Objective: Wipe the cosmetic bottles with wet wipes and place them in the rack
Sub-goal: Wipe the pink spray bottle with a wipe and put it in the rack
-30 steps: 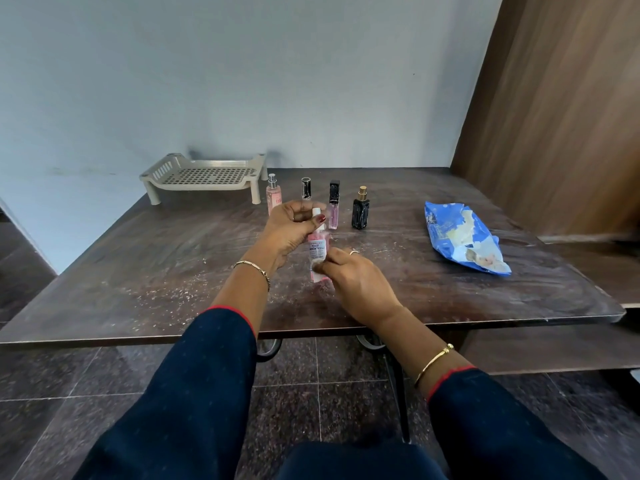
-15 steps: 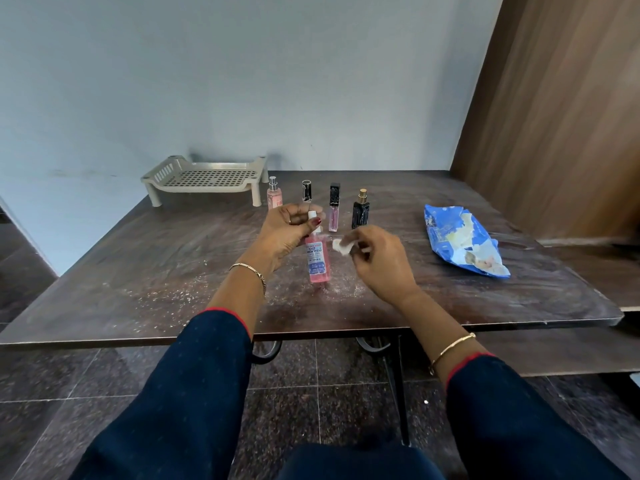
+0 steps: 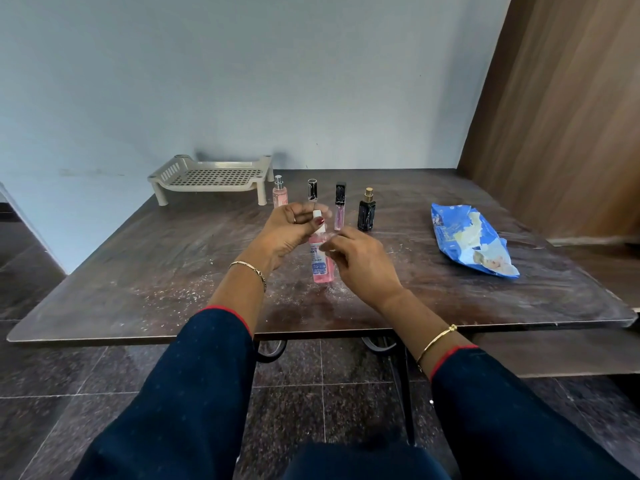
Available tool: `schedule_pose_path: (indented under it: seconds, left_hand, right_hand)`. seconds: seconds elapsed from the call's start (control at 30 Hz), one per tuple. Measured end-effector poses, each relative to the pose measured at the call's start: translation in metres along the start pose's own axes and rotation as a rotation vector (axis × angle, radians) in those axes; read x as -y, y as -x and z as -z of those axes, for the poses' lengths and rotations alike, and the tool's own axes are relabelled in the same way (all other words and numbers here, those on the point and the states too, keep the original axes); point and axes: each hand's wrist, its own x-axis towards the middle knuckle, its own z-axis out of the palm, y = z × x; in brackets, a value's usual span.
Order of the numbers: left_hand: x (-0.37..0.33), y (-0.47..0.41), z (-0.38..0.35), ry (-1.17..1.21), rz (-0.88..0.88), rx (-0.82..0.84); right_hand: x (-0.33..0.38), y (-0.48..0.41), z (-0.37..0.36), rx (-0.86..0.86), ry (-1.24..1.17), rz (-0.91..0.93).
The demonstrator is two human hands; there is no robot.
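Centre frame: the left hand pinches the bottle by its cap, steadying it upright for wiping. The right hand curls its fingers at the neck, any wipe hidden. The rack waits upper left.

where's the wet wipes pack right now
In the head view the blue wipes pack lies on the right side of the table, right of the black bottle, near the wooden panel.

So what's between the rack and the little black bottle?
In the head view, three bottles stand in a row there: a pale pink spray bottle, a black-capped clear bottle and a purple tube.
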Motion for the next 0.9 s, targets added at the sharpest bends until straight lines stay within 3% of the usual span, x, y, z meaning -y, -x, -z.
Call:
schedule_pose_path:
  seconds: [0.2, 0.4, 0.57, 0.9]
  left_hand:
    - [0.001, -0.002, 0.003, -0.040, 0.028, 0.015]
    - [-0.003, 0.001, 0.002, -0.054, 0.024, 0.045]
    - [-0.008, 0.005, 0.003, -0.050, 0.051, 0.089]
    - [-0.008, 0.010, 0.009, -0.019, 0.111, -0.003]
  right_hand:
    - [0.001, 0.024, -0.005, 0.054, 0.033, 0.073]
    - [0.001, 0.029, 0.008, 0.262, 0.046, 0.100]
    - [-0.003, 0.003, 0.013, -0.014, -0.017, -0.107]
    - [0.012, 0.001, -0.005, 0.009, 0.033, 0.052]
